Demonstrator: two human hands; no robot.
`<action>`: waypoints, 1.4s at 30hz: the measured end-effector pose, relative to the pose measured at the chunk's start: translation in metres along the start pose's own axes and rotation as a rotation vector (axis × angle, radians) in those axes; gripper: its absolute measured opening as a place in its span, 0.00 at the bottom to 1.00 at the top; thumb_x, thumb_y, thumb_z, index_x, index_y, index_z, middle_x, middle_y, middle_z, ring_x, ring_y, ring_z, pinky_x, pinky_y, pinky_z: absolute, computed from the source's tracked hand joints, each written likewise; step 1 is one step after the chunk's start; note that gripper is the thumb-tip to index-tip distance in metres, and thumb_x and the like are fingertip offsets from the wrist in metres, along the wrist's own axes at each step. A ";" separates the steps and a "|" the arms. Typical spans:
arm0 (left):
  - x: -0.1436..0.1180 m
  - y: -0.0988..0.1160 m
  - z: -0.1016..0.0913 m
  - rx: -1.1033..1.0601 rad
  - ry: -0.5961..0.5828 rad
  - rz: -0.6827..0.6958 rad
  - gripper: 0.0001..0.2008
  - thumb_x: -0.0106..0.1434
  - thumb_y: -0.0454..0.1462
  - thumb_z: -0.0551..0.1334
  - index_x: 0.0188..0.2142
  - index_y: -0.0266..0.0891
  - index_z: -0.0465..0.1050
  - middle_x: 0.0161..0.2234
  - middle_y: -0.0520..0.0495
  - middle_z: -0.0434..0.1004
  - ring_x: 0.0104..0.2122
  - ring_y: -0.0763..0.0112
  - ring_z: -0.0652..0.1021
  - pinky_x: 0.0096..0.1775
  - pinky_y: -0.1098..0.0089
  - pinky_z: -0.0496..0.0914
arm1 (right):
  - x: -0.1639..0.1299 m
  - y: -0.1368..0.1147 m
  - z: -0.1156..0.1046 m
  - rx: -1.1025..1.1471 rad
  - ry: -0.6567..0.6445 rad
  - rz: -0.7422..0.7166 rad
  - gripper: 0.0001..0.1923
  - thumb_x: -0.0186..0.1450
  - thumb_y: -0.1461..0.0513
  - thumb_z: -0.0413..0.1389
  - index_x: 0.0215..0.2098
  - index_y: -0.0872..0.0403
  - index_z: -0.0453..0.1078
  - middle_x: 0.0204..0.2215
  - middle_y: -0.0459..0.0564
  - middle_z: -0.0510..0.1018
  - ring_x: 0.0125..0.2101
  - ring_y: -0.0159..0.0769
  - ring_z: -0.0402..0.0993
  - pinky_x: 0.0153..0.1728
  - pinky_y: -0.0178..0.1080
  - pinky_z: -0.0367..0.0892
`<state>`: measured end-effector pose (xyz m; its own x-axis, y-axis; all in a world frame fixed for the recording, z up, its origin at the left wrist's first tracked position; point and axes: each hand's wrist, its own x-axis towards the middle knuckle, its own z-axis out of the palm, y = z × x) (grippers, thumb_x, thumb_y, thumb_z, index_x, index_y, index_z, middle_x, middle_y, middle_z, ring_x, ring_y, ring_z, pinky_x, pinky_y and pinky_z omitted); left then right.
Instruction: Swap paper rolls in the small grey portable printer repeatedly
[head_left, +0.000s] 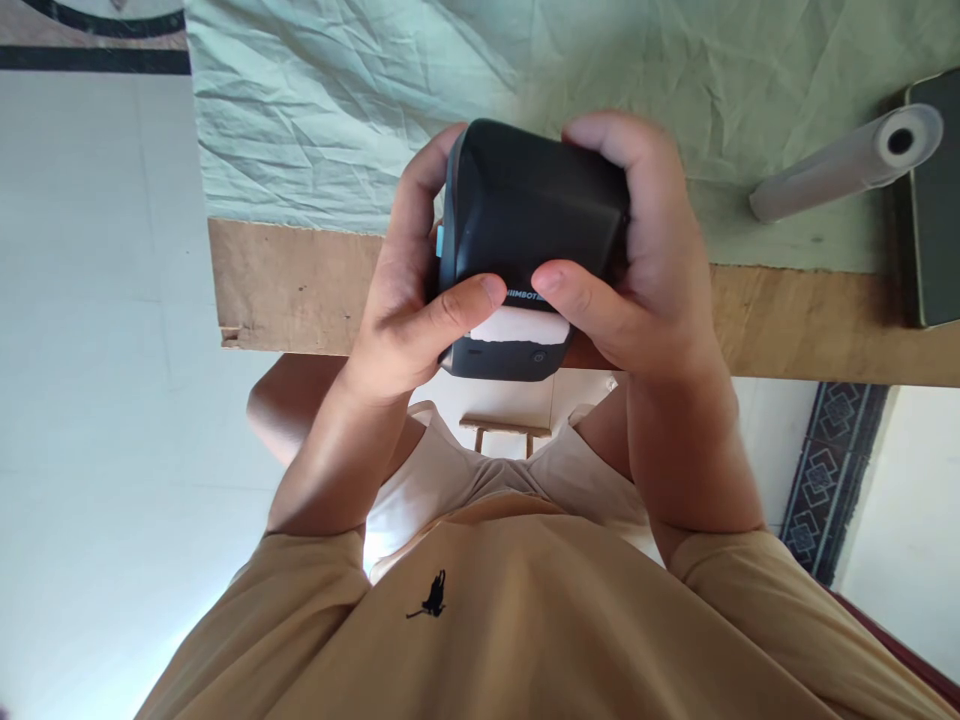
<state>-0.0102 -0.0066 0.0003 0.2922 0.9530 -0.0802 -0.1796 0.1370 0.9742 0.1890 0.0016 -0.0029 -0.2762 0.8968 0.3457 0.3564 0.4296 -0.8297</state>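
**Both hands gripping a small black label printer above the table edge**

The table (315, 285), a wooden board covered by a creased pale-green cloth (337, 110), is filling the upper part of the view. At its right end, a dark flat slab (937, 200) is lying under a white paper roll (847, 165), well apart from the hands. A black label printer (536, 210) is being held in the air at the table's near edge, above the person's lap, with a white label strip (517, 328) showing at its lower face. The left hand (405, 310) is wrapping the printer's left side, thumb pressing on the front by the brand lettering; the right hand (645, 270) is curling over the top right corner, thumb meeting the other near the strip. Judged from this grip, the step in hand is the closing or seating of the printer's cover over the label; the next move is calling for even thumb pressure while the fingers are bracing the body.
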 end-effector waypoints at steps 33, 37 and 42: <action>0.025 -0.043 -0.014 -0.096 -0.152 0.329 0.30 0.60 0.50 0.70 0.59 0.50 0.67 0.47 0.49 0.75 0.44 0.61 0.80 0.43 0.64 0.74 | 0.004 0.010 0.006 0.038 0.033 -0.074 0.23 0.67 0.48 0.56 0.56 0.49 0.65 0.51 0.47 0.74 0.47 0.36 0.72 0.51 0.42 0.71; 0.022 -0.032 -0.014 -0.063 -0.129 0.268 0.28 0.59 0.51 0.70 0.56 0.50 0.68 0.55 0.49 0.74 0.58 0.55 0.75 0.60 0.58 0.71 | 0.005 0.008 0.007 0.023 0.036 -0.052 0.24 0.68 0.46 0.54 0.55 0.51 0.64 0.51 0.48 0.74 0.47 0.35 0.73 0.51 0.43 0.72; 0.015 -0.024 -0.011 0.007 -0.164 0.271 0.30 0.60 0.53 0.68 0.58 0.52 0.65 0.58 0.49 0.72 0.63 0.52 0.71 0.65 0.55 0.67 | 0.003 0.008 0.008 0.029 0.045 -0.054 0.24 0.68 0.45 0.55 0.55 0.49 0.64 0.50 0.47 0.74 0.46 0.35 0.73 0.50 0.42 0.72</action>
<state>-0.0120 0.0075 -0.0265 0.3824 0.8981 0.2172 -0.2657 -0.1183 0.9568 0.1838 0.0067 -0.0124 -0.2541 0.8764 0.4091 0.3162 0.4750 -0.8212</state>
